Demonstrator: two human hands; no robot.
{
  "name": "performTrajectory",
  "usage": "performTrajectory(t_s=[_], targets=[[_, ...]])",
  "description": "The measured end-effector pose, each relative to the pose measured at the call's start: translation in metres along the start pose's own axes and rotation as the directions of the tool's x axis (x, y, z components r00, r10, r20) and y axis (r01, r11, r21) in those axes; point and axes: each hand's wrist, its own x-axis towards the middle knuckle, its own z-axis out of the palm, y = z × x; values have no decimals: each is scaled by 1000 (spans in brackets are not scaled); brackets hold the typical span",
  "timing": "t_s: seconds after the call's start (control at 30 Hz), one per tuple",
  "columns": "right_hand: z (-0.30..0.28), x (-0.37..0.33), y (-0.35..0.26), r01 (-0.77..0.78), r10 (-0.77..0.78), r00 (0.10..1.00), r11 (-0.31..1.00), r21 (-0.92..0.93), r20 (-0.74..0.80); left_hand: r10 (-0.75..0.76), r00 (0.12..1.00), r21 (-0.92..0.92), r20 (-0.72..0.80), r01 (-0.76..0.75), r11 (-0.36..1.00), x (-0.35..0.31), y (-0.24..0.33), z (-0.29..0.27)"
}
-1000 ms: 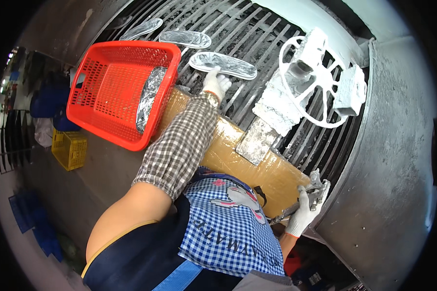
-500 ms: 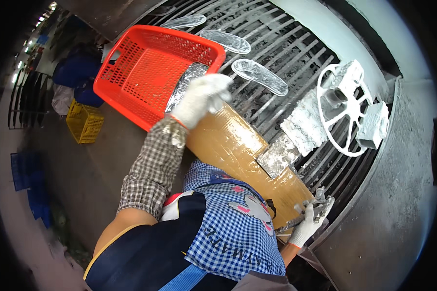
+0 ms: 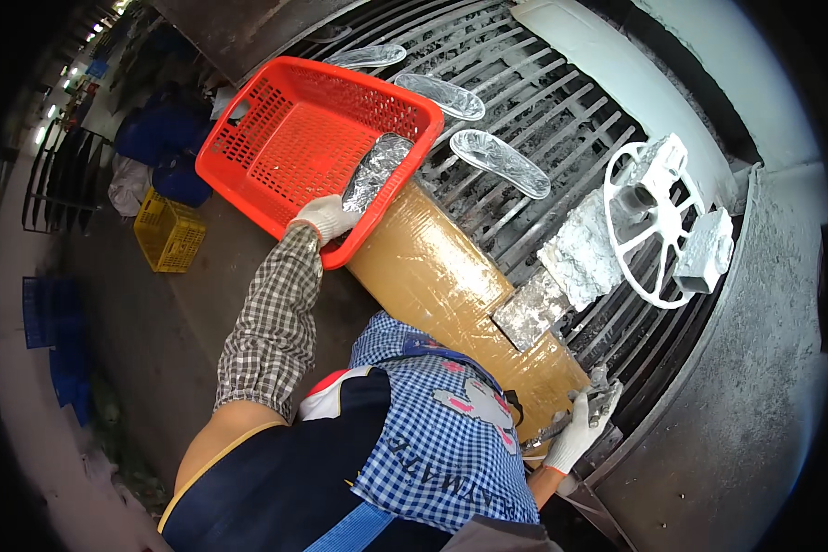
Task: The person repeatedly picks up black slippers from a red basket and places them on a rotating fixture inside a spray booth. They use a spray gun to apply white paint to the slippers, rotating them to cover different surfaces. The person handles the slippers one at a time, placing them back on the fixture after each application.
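Observation:
My left hand [image 3: 327, 219], in a white glove, reaches over the near rim of a red perforated plastic basket [image 3: 290, 138]. Its fingers close round the lower end of a shiny silver, sole-shaped piece [image 3: 377, 170] lying inside, though the fingertips are partly hidden. At the lower right my gloved right hand [image 3: 584, 428] is closed round a grey metal tool with a lever-like top [image 3: 603, 396], its exact kind unclear. Between the hands lies a brown cardboard sheet or box wrapped in glossy tape [image 3: 442, 267]. Three clear or silvery sole shapes [image 3: 500, 164] rest in a row on the bars.
Dark metal slats [image 3: 561, 120] run behind the cardboard. On them stand a white-coated handwheel [image 3: 658, 230], a crusted block [image 3: 584, 248] and a metal plate [image 3: 532, 308]. A grey metal panel [image 3: 727, 396] rises at right. A yellow crate [image 3: 170, 230] sits on the floor at left.
My left hand has moved left and down, from above the cardboard and basket corner to the near rim beside the silver piece. The right hand keeps its place on the tool.

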Motion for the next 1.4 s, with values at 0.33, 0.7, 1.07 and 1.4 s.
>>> performTrajectory(t_s=[0.33, 0.7, 1.07, 1.4], targets=[[3, -1, 3, -69, 70, 997, 997, 30, -16, 4, 994, -109, -114, -16, 994, -33, 12, -7], [4, -10, -10, 14, -12, 998, 999, 36, -66, 91, 950, -515, -300, -242, 823, -50, 7, -27], [-5, -11, -26, 106, -106, 994, 994, 6, -14, 180, 725, -465, -665, -591, 659, -169, 82, -160], [-10, -22, -48, -14, -15, 989, 980, 197, 147, 642, 751, -900, 154, -162, 406, -152, 181, -17]])
